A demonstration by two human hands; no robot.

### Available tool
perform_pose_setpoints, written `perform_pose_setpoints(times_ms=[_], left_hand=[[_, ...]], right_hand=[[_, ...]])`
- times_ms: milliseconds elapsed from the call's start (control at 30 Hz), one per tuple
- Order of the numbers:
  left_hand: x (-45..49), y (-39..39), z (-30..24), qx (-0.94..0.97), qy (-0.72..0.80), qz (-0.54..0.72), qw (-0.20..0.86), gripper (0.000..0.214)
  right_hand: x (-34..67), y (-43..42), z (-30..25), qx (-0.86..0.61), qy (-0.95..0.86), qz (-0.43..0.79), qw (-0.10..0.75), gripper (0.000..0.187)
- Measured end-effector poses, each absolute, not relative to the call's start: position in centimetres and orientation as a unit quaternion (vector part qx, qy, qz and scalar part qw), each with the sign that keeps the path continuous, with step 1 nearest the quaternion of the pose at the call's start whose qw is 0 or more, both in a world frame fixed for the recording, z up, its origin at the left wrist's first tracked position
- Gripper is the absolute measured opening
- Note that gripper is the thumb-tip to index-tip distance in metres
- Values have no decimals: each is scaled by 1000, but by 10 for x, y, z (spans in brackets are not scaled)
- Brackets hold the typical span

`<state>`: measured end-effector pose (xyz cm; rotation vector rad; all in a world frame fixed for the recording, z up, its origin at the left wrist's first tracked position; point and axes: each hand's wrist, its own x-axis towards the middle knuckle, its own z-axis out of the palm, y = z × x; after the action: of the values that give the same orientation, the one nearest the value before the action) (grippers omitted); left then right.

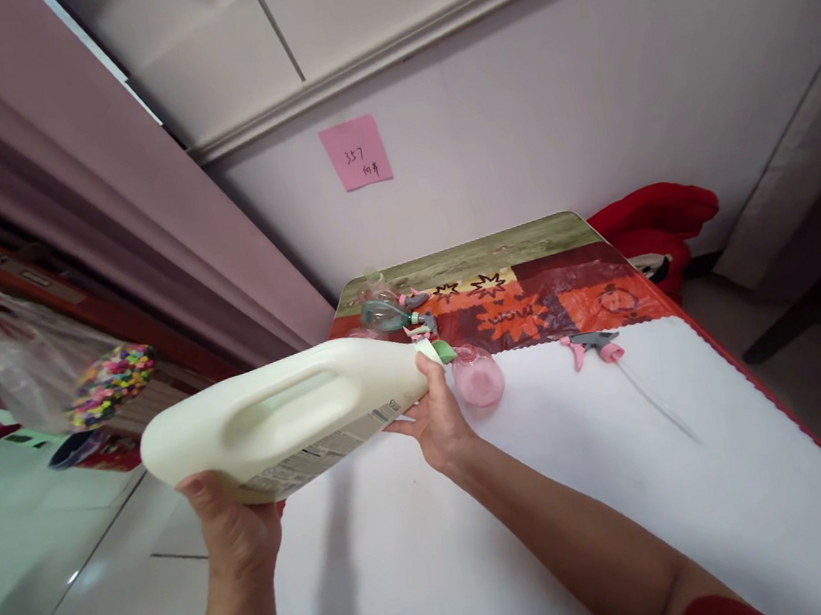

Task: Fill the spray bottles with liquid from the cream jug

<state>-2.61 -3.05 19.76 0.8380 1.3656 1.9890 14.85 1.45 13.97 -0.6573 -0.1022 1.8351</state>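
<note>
A large pale white-green jug [303, 412] with a moulded handle lies tilted on its side above the table, its printed label partly facing me. My left hand [235, 527] supports the base end from below, thumb on the side. My right hand [436, 415] grips the neck at the white collar. From the jug's mouth a green cap piece [446, 351] sticks out over a round, translucent pink bottle [479, 384], which stands without a spray head. To the right, a pink-and-grey trigger spray head [601, 345] lies on the white cloth, its clear tube pointing toward me.
Behind the jug are a green spray bottle [385, 313] and other spray heads, partly hidden. The white cloth [427, 547] covers the table's near part; a patterned red cover [509, 310] shows beyond. A red plush thing [661, 224] is behind the table, a wall at the back.
</note>
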Motion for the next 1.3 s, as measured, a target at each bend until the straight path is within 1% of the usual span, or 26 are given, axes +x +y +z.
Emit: perform_pose_setpoints(times_ms=[200,400,767,967,1100,1300], left_hand=[[-25,-31,197,316,514,744,288,90],[-25,-32,198,319,521,737,291,86],[-31,-29,195,328,513,739,287,92],[-38,-25,188,326,487,755,295,87],[-38,-27,187,334,488,755,284,89],[-34,-27,190,327,492,756,282,87]], right_hand=[[148,15,138,-279,-45,779,560,51],[148,14,138,-276,-43,779,561,52],[149,14,139,-274,-57,780,560,53],[149,14,138,-276,-55,781,557,53],[149,14,138,-274,-54,783,556,52],[150,14,140,-277,-60,783,554,51]])
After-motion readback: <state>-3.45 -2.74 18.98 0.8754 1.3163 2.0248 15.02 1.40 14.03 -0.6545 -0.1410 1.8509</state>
